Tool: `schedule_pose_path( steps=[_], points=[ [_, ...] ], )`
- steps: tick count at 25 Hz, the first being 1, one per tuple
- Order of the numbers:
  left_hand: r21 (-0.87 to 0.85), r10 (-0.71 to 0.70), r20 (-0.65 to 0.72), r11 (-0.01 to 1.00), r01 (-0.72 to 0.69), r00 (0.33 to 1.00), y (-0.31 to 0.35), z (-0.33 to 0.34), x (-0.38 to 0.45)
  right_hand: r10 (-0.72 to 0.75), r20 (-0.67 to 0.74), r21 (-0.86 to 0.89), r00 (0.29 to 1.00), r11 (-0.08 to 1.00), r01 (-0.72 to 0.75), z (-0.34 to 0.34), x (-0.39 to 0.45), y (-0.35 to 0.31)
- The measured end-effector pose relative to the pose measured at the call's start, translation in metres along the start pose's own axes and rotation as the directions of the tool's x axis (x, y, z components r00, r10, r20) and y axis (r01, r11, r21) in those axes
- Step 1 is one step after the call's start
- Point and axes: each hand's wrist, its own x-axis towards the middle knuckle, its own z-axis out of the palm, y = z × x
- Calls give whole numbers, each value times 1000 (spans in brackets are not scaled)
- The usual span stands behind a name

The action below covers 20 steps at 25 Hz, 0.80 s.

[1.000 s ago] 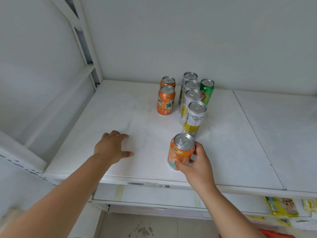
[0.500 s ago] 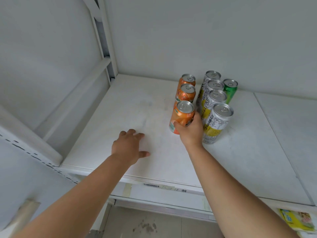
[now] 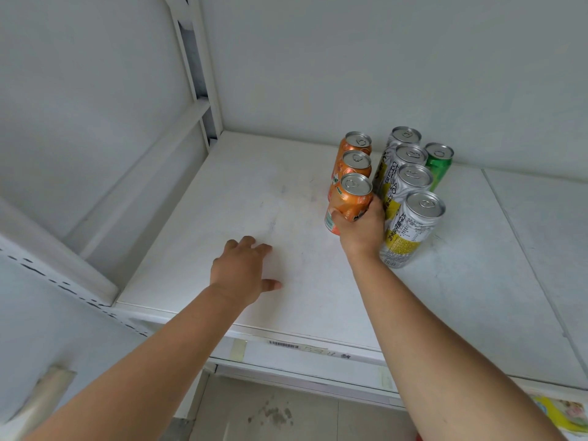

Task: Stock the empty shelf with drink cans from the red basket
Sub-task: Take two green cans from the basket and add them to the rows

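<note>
White shelf point(image 3: 286, 198) fills mid-frame, where the right hand point(image 3: 361, 232) grips an orange can point(image 3: 346, 203) at the front of the orange row, beside four silver-yellow cans point(image 3: 410, 224), while the left hand point(image 3: 243, 272) rests open, palm down, at centre.

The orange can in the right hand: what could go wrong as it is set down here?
1. The right hand grips the front orange can close beside the tall silver can; pulling the hand out could knock that one over.
2. The orange can looks tilted; let go early, it may tip against the orange cans behind.
</note>
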Motion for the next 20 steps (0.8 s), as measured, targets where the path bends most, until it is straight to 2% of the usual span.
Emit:
schedule_pose_path(
  steps=[4, 7, 10, 13, 16, 18, 20],
  points=[
    [-6, -5, 10, 1000, 5, 1000, 1, 0, 0, 28, 39, -60, 999, 998, -26, -2, -3, 2],
    [-11, -14, 17, 1000, 15, 1000, 0, -1, -1, 57, 152, -119, 987, 992, -39, -8, -21, 11],
    [-53, -19, -19, 998, 18, 1000, 1, 0, -11, 16, 280, -184, 960, 982, 37, -29, -54, 28],
    [-91, -9, -82, 996, 1, 997, 14, 5, -35, -64, 329, -205, 942, 969, 138, -66, -87, 44],
    [-126, 78, -214, 986, -107, 974, 51, 17, -76, -158, 356, -192, 921, 952, 238, -122, -123, 67],
    [-177, 161, -351, 956, -234, 922, 82, 32, -110, -267, 296, -148, 917, 936, 320, -167, -148, 88],
    [-234, 233, -394, 910, -342, 889, 120, 57, -149, -332, 198, -135, 922, 923, 361, -218, -176, 121]
  ],
)
